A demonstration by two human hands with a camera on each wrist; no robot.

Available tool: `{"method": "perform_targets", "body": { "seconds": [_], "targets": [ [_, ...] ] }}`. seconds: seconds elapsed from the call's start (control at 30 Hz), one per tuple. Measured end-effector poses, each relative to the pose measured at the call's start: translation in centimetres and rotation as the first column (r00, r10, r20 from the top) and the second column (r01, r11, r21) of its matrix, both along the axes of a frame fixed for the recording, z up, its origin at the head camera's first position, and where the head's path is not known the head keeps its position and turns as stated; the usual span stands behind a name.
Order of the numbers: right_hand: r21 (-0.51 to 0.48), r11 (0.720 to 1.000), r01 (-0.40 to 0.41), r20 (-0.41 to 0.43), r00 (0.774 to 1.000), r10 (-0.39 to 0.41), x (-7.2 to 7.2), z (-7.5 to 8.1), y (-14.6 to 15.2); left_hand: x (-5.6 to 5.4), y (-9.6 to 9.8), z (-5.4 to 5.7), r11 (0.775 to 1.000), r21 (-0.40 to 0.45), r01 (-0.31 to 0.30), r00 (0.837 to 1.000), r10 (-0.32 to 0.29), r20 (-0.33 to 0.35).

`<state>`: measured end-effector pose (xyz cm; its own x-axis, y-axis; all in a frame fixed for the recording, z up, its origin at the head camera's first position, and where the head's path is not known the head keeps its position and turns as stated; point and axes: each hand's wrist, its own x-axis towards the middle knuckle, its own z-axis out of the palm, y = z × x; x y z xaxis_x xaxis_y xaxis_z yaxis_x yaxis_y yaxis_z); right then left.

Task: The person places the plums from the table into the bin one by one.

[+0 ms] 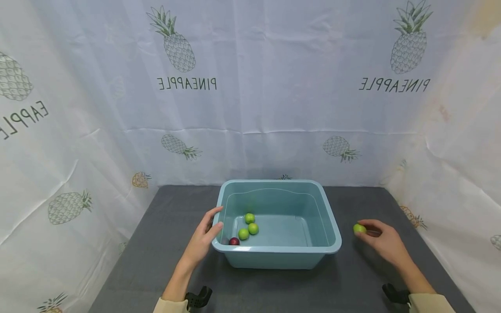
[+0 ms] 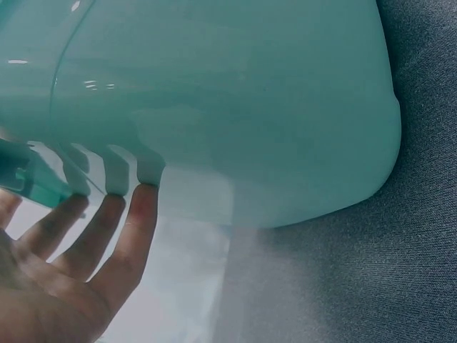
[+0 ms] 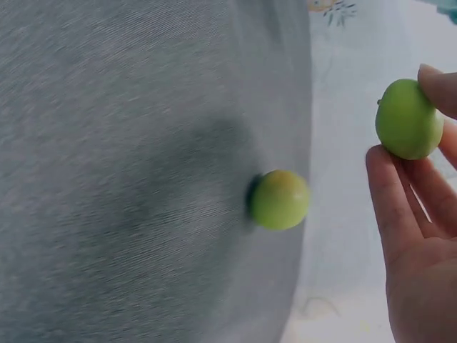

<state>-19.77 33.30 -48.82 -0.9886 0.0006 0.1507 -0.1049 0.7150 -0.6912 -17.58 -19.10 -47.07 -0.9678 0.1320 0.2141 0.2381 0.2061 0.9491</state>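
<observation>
My right hand [image 1: 385, 241] pinches a small round green fruit [image 3: 408, 119] between thumb and fingertips, raised above the table right of the bin. Below it, a second green fruit [image 3: 280, 199] with a yellowish patch rests on the grey cloth; in the head view the hand hides it. At the left side of the light blue plastic bin [image 1: 279, 249], my left hand [image 1: 201, 239] touches the rim and outer wall with fairly straight fingers [image 2: 141, 207]. Inside the bin, toward the left, lie three green fruits [image 1: 253, 228] and one dark red fruit [image 1: 234, 241].
The dark grey table cloth [image 1: 164, 243] surrounds the bin. White curtains with pineapple prints [image 1: 274, 95] enclose the table at the back and both sides. The bin's raised walls stand around the fruits. Each wrist wears a black strap mount [image 1: 198, 297].
</observation>
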Motion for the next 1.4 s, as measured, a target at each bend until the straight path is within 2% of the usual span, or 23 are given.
{"method": "perform_targets", "body": {
  "seconds": [0.23, 0.43, 0.63, 0.83, 1.2, 1.4],
  "targets": [
    [-0.002, 1.0, -0.028, -0.09, 0.996, 0.027, -0.2, 1.8, -1.0, -0.1, -0.1, -0.1, 1.0, 0.006, 0.005, 1.0, -0.005, -0.009],
    [-0.054, 0.993, -0.108, -0.126, 0.987, 0.1, -0.1, 3.7, -2.0, -0.2, -0.1, -0.2, 1.0, 0.009, 0.012, 1.0, -0.012, -0.013],
    [-0.043, 0.986, -0.161, -0.188, 0.971, 0.151, -0.3, 5.8, -3.1, -0.2, -0.1, -0.2, 1.0, 0.008, 0.009, 1.0, -0.009, -0.011],
    [-0.08, 0.969, -0.235, -0.208, 0.954, 0.214, -0.8, 7.6, -4.4, -0.3, -0.1, -0.1, 1.0, 0.01, 0.009, 1.0, -0.009, -0.006],
    [-0.089, 0.963, -0.254, -0.215, 0.949, 0.23, -1.6, 11.0, -6.7, -0.1, -0.2, -0.3, 1.0, 0.007, 0.024, 0.999, -0.024, -0.023],
    [-0.132, 0.932, -0.338, -0.233, 0.924, 0.303, -2.1, 12.5, -8.2, -0.2, -0.2, -0.2, 1.0, 0.009, 0.027, 0.999, -0.027, -0.027]
  ]
}}
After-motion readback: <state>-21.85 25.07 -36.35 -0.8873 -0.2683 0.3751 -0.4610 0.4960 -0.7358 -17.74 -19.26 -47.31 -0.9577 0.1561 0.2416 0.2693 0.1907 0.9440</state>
